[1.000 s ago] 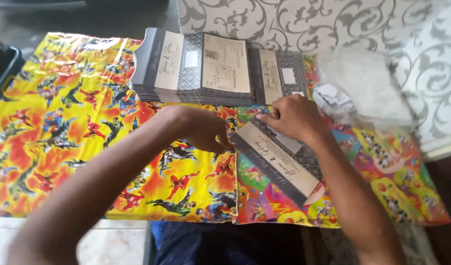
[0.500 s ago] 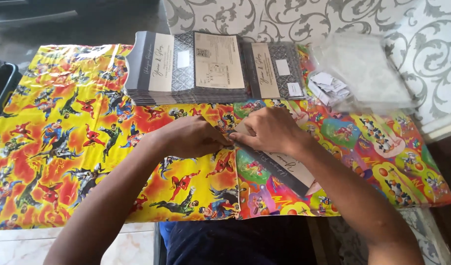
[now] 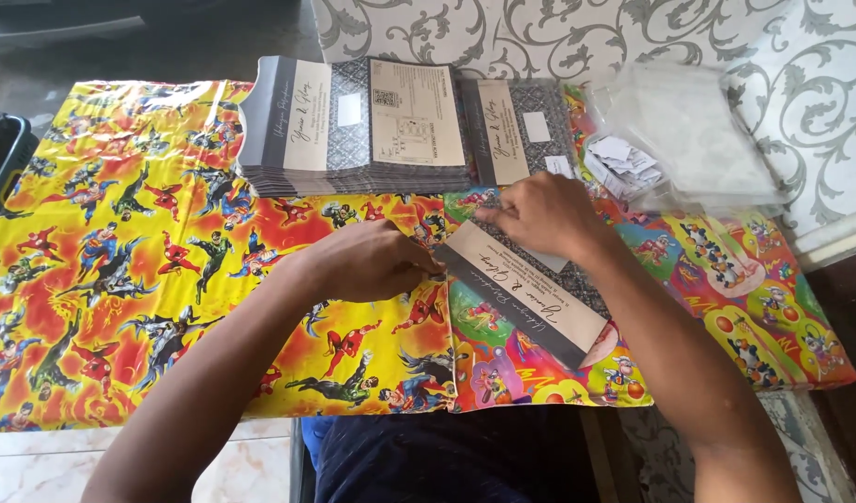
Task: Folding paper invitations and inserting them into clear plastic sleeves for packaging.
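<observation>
Now both hands press one card on the bright cartoon sheets.
Yellow wrapping sheet [image 3: 121,279] spans the table; card stack [image 3: 353,130] lies beyond; the grey-and-cream card [image 3: 539,307] sits tilted, left hand [image 3: 367,261] pinching its end, right hand [image 3: 544,214] flat atop.

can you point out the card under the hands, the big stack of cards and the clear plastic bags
card [image 3: 539,312]: head view, on its cream band, below the right hand.
stack of cards [image 3: 353,126]: head view, on the top card's patterned grey middle.
clear plastic bags [image 3: 698,130]: head view, on the middle of the pile.
</observation>
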